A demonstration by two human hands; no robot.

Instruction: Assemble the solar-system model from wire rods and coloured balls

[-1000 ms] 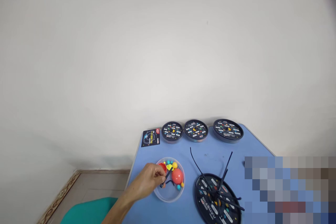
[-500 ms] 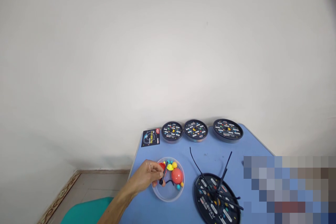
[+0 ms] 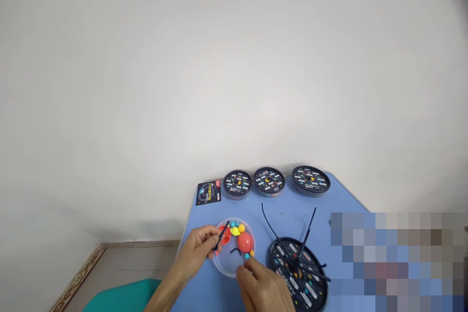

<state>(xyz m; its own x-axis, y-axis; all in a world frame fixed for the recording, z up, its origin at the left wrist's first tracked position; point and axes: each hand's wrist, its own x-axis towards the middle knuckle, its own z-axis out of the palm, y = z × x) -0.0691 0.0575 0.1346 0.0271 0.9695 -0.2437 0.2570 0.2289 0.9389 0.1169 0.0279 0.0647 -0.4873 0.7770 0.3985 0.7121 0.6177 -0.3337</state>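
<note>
My left hand (image 3: 197,252) has its grip pressed together, pinching a thin black rod (image 3: 222,236) that slants over a clear round dish (image 3: 234,272); the rod's tip points toward the dish's 11 o'clock rim; my right hand (image 3: 261,286) is at the dish's 5 o'clock rim, its fingers loosely curled, and I cannot tell whether that grip holds anything; in the dish, a red half-ball (image 3: 224,236) sits at 9 o'clock, just beside the rod; a big coral ball (image 3: 244,243) sits at 3 o'clock; a yellow ball (image 3: 241,227) and a yellow lens-shaped piece (image 3: 235,230) lie near 12 o'clock; small teal beads (image 3: 232,224) lie among them, and a curved black wire (image 3: 236,251) lies near the middle; the dish rests on a blue worktop (image 3: 285,219); at its 3 o'clock stands a black disc (image 3: 283,258) bearing black rods (image 3: 309,224), one long and curved (image 3: 269,226); at 12 o'clock, along the far edge, sit three round tins (image 3: 269,181) and a printed card (image 3: 207,193); a pixelated block (image 3: 395,258) hides the worktop's right side; a teal seat (image 3: 124,295) shows at my lower left.
</note>
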